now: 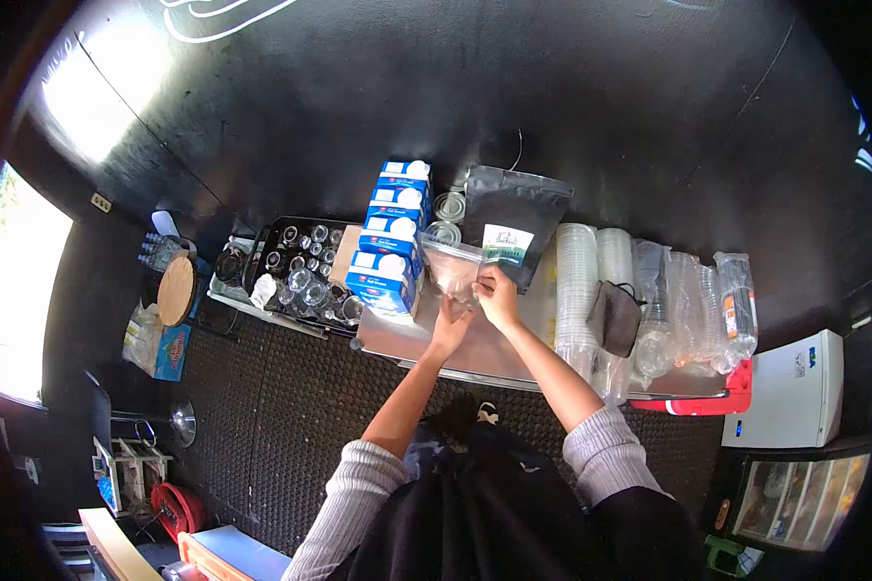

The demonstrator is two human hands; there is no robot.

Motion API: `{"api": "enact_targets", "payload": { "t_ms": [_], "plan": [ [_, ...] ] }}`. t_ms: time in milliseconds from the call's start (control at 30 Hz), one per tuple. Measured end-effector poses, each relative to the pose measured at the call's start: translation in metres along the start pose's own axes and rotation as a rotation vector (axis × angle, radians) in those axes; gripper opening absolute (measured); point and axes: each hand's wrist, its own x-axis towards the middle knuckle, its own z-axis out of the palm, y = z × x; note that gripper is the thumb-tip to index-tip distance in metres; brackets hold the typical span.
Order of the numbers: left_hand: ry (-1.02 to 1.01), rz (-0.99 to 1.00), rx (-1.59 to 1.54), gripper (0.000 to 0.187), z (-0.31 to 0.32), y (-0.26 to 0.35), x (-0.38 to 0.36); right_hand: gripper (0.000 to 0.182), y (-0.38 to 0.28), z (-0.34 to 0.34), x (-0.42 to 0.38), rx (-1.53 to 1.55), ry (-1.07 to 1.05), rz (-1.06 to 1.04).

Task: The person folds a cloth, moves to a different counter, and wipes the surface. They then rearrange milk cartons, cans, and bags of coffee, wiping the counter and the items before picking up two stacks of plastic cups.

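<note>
A clear plastic pouch with pale pinkish-brown contents stands upright at the middle of the metal counter. My left hand is closed at the pouch's lower front. On its lower right edge, the fingers of my right hand are pinched together. Just behind my right hand, a large black bag with a white and green label leans upright against the wall. Blue and white cartons form a row to the left of the pouch. Behind it are silver cans.
On the left, a black tray holds several upturned glasses. Stacked plastic cups in sleeves line the right, with a dark face mask hanging over them. A white fridge stands past the counter's right end, beside a red container.
</note>
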Motion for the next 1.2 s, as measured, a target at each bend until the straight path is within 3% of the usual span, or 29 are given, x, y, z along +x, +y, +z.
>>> {"api": "enact_targets", "payload": {
  "t_ms": [200,400,467,600,667,767,800,833,933,1033,1100,1200],
  "plan": [
    [0.053,-0.08,0.014,0.08,0.001,0.018,-0.011,0.024,-0.001,-0.003,-0.003,-0.036,0.002,0.028],
    [0.071,-0.058,-0.051,0.082,0.002,0.0,-0.006,0.024,-0.002,-0.009,-0.005,-0.054,0.01,-0.039],
    [0.058,-0.034,0.137,0.088,-0.001,-0.009,-0.001,0.026,0.002,-0.011,-0.005,-0.106,-0.018,-0.069],
    [-0.032,0.04,0.033,0.085,-0.003,-0.003,0.0,0.025,-0.01,-0.018,-0.006,-0.153,-0.104,-0.08],
    [0.019,0.01,0.239,0.08,-0.009,-0.004,0.002,0.024,-0.019,-0.023,-0.013,-0.103,-0.08,-0.069],
    [0.052,-0.085,0.056,0.072,-0.003,-0.003,-0.013,0.016,-0.039,-0.049,-0.027,-0.05,-0.052,-0.042],
    [0.038,-0.039,0.054,0.06,0.007,0.0,-0.019,0.014,-0.042,-0.061,-0.031,-0.075,-0.069,-0.097],
    [0.016,-0.037,0.059,0.06,0.016,0.004,-0.02,0.014,-0.046,-0.073,-0.036,-0.101,-0.086,-0.149],
    [-0.207,0.035,0.067,0.038,0.054,0.025,-0.025,0.017,-0.06,-0.123,-0.045,-0.158,-0.002,-0.189],
    [-0.347,0.117,0.122,0.035,0.093,0.048,-0.029,0.014,-0.068,-0.182,-0.044,-0.372,0.156,-0.261],
    [-0.403,0.146,0.133,0.034,0.111,0.05,-0.026,0.028,-0.057,-0.22,-0.043,-0.68,0.263,-0.342],
    [-0.498,0.161,0.166,0.034,0.129,0.049,-0.027,0.066,-0.041,-0.255,-0.053,-1.041,0.207,-0.002]
  ]
}}
